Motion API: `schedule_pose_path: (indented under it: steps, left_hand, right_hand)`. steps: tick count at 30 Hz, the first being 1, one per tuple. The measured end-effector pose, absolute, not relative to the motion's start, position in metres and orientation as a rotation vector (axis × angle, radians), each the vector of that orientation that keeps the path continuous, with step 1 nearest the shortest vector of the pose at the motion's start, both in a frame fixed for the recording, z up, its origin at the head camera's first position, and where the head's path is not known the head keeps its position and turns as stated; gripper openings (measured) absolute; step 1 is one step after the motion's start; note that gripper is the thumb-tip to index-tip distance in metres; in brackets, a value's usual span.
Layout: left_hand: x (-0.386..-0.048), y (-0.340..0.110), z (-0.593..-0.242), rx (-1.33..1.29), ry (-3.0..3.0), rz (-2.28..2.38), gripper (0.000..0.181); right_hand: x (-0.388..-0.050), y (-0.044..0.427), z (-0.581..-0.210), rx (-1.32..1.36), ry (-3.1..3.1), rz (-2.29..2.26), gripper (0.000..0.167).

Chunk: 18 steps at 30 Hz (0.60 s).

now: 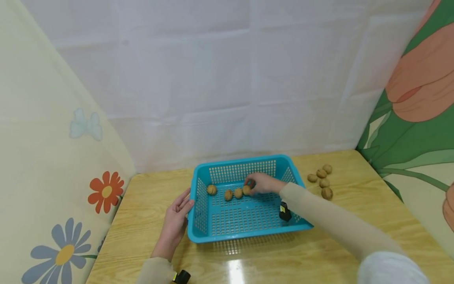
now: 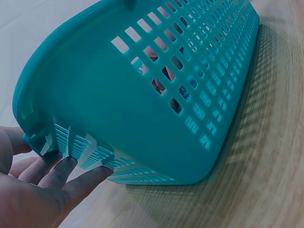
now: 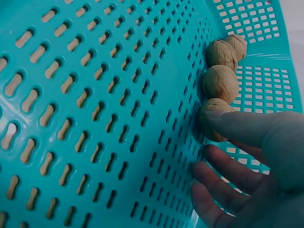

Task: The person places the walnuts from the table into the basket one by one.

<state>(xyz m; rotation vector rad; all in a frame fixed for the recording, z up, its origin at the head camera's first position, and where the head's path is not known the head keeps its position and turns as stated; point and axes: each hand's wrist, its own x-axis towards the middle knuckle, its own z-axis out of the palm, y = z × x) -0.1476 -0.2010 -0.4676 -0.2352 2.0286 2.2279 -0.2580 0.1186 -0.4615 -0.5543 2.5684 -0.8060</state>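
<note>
A turquoise plastic basket point(image 1: 250, 236) with slotted walls stands on the wooden table. My left hand point(image 1: 176, 217) holds its left side, thumb at the rim and fingers against the outer wall; the left wrist view shows these fingers point(image 2: 78, 187) on the slotted side. Inside the basket, my right hand point(image 1: 264, 183) pinches a walnut point(image 1: 246, 190) between thumb and fingers, low near the floor. That walnut point(image 3: 213, 129) ends a row with two other walnuts point(image 1: 233, 194). A further walnut point(image 1: 211, 189) lies apart, near the left wall.
Several walnuts point(image 1: 324, 182) lie loose on the table point(image 1: 358, 197) to the right of the basket. Behind the table hangs a white cloth point(image 1: 227, 98). Flower-patterned panels stand at left and right. A small black device point(image 1: 285, 212) is on the right wrist.
</note>
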Motion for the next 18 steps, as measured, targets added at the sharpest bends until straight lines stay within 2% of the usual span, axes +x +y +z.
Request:
schedule_pose_path:
  steps: [7,18]
  left_hand:
    - [-0.148,-0.2,-0.468,-0.246,2.03,2.241,0.054]
    - [-0.148,-0.2,-0.468,-0.249,2.027,2.24,0.054]
  right_hand:
    - [-0.254,0.128,-0.454,-0.585,2.58,-0.825,0.043]
    - [-0.242,0.17,-0.415,-0.716,2.578,-1.031,0.038]
